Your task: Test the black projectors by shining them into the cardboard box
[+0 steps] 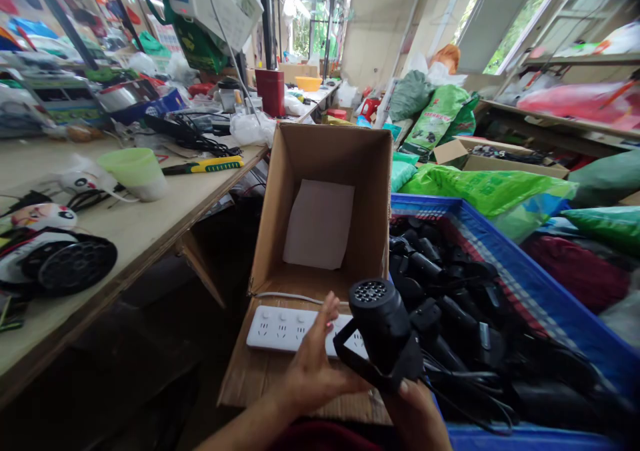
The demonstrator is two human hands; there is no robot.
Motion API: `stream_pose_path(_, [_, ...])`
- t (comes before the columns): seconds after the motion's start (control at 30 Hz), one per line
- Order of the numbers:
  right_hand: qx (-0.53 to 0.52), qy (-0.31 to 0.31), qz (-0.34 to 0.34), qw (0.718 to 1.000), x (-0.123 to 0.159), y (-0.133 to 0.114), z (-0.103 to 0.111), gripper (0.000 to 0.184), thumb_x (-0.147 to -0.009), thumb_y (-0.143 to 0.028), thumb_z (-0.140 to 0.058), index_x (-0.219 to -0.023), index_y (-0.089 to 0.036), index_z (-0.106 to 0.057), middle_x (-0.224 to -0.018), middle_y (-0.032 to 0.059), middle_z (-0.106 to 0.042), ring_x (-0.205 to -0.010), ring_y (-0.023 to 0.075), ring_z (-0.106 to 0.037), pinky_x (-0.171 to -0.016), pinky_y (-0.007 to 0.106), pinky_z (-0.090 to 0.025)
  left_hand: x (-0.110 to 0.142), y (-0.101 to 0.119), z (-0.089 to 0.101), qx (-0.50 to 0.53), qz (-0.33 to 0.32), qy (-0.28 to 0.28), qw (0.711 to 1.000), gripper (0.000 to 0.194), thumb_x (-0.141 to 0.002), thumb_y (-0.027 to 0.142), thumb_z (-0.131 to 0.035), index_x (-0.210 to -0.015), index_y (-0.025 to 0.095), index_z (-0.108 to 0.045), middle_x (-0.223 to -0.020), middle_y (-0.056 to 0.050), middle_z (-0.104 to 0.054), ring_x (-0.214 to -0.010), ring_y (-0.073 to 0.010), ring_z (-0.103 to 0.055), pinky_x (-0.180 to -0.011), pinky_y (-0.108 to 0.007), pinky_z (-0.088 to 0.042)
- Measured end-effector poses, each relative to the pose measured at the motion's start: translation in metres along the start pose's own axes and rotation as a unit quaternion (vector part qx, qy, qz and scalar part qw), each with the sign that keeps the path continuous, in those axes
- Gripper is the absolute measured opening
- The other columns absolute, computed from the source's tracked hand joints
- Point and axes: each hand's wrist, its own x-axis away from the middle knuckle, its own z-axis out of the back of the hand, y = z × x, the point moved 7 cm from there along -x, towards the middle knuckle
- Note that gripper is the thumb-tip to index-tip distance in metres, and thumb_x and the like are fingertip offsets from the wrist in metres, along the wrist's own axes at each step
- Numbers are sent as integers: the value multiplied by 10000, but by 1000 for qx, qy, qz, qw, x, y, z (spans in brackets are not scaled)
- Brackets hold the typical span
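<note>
While the counter runs along 9 o'clock, a blue crate stands at 4 o'clock, filled with black units. A cardboard box sits open at centre, its near flap bearing a white power strip at 6 o'clock. A black cylindrical fixture is at 5 o'clock, perforated end uppermost — right hand clamped on its base, fingers mostly hidden. Left hand, 6 o'clock: fingers extended, thumb spread apart — contact with the fixture cannot be confirmed.
</note>
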Motion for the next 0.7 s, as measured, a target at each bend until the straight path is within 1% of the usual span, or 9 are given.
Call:
stream_pose_path(0.07, [-43,-3,-16,999,2,2,-8,539,-738,-587,-536,-1174,-280,-611,-890,94,-716,-915,329,-635,-759,496,-482,-4,-4,-17,72,42,-42,996,978,-490,190,-869,-1341,234,-388,-1248,-143,-543,-1200,-368,-453,-973,-508,-389])
stream_pose_path(0.13, [-53,-2,-22,998,3,2,-15,552,-711,-656,-520,-1142,-329,-627,-865,80,-723,-869,328,-635,-730,489,-483,-8,2,-30,118,47,-56,990,854,-494,163,-857,-1257,225,-478,-1133,-113,-606,-1090,-334,-535,-874,-428,-465])
stream_pose_path(0.23, [-100,-9,-61,993,7,3,-27,606,-750,-753,-332,-985,-332,-699,-715,77,-712,-603,265,-605,-598,432,-492,-13,15,-41,133,84,-44,987,744,-519,149,-826,-1185,215,-502,-975,-60,-645,-839,-242,-615,-708,-337,-502])
stream_pose_path(0.3, [-174,-21,-121,977,10,4,-36,706,-787,-752,-195,-888,-298,-726,-641,71,-685,-428,182,-487,-499,362,-465,-14,20,-43,104,122,-24,987,662,-548,163,-802,-1139,211,-508,-876,-26,-648,-709,-193,-602,-625,-302,-488])
stream_pose_path(0.33, [-210,-24,-152,966,12,6,-40,734,-795,-746,-168,-866,-280,-730,-629,68,-675,-383,148,-422,-464,327,-441,-14,23,-43,86,130,-12,988,627,-555,173,-796,-1115,209,-515,-845,-16,-647,-684,-183,-591,-609,-293,-479])
stream_pose_path(0.4, [-244,-24,-187,951,15,9,-43,766,-788,-752,-153,-868,-254,-728,-645,65,-669,-358,112,-341,-421,276,-389,-15,28,-42,59,119,6,991,605,-544,194,-804,-1083,204,-530,-833,-12,-649,-706,-187,-585,-627,-291,-470])
stream_pose_path(0.5, [-219,-38,-197,955,19,18,-40,796,-773,-770,-108,-857,-260,-713,-610,52,-641,-364,122,-348,-415,269,-381,-15,31,-42,44,95,21,994,633,-524,231,-813,-1094,210,-540,-882,-29,-654,-794,-221,-587,-682,-312,-465])
stream_pose_path(0.6, [-194,-59,-202,958,19,28,-37,822,-774,-769,-42,-879,-285,-698,-613,50,-643,-412,168,-467,-465,313,-445,-14,29,-41,35,86,31,995,707,-494,242,-822,-1138,219,-530,-937,-49,-649,-876,-258,-582,-723,-338,-464])
stream_pose_path(0.7, [-219,-62,-203,952,16,24,-42,843,-763,-786,-51,-975,-272,-683,-816,83,-696,-580,213,-605,-531,337,-488,-18,26,-44,53,87,17,995,793,-440,213,-842,-1161,221,-512,-967,-52,-650,-900,-268,-586,-757,-352,-466])
